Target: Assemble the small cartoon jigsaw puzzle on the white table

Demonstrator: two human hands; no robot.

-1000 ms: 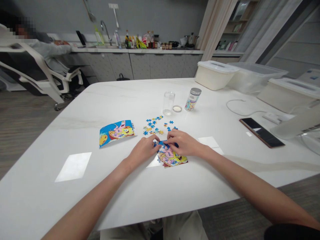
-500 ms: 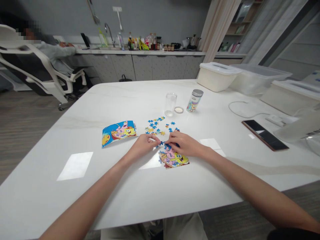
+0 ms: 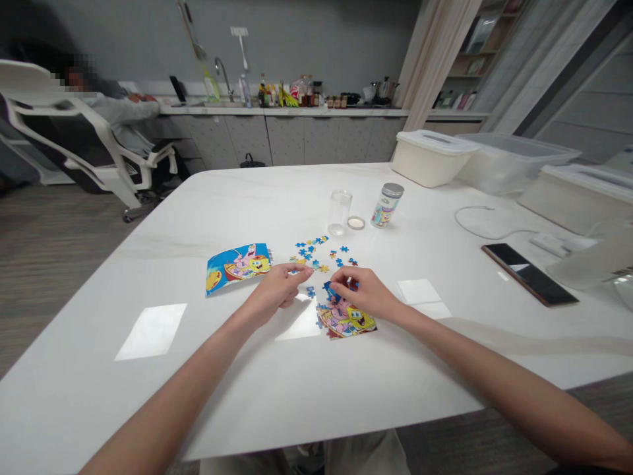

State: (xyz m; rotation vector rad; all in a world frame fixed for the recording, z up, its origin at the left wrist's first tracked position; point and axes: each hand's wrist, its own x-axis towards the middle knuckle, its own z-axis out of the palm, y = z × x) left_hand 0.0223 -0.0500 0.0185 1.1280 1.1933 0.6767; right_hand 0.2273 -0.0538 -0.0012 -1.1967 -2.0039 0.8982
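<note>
The right hand (image 3: 364,295) had its fingertips bent down, gripping a blue jigsaw piece (image 3: 330,290) at the top edge of a part-built cartoon jigsaw puzzle (image 3: 347,322), and the heel of that hand lay just beyond the puzzle's right side. The left hand (image 3: 275,287) was just to the left, with its fingers loosely curled and its thumb and forefinger close together near the scattered loose pieces; whether they held a piece could not be told. A single loose blue piece (image 3: 310,291) lay in the narrow gap between the hands. The other loose puzzle pieces (image 3: 315,254) were spread in a loose band just above them, and a printed picture card (image 3: 238,267) lay to the left with its corners slightly lifted. Farther up stood a glass jar (image 3: 340,212), a round lid (image 3: 355,223) and a printed canister (image 3: 386,205). To the right, a smartphone (image 3: 529,274) lay near a white cable (image 3: 475,221), and plastic storage tubs (image 3: 435,158) lined the far right end. Wide, bare white stretches of the tabletop (image 3: 103,369) ran left of the card and between the hands and the near edge, giving both forearms plenty of room.
</note>
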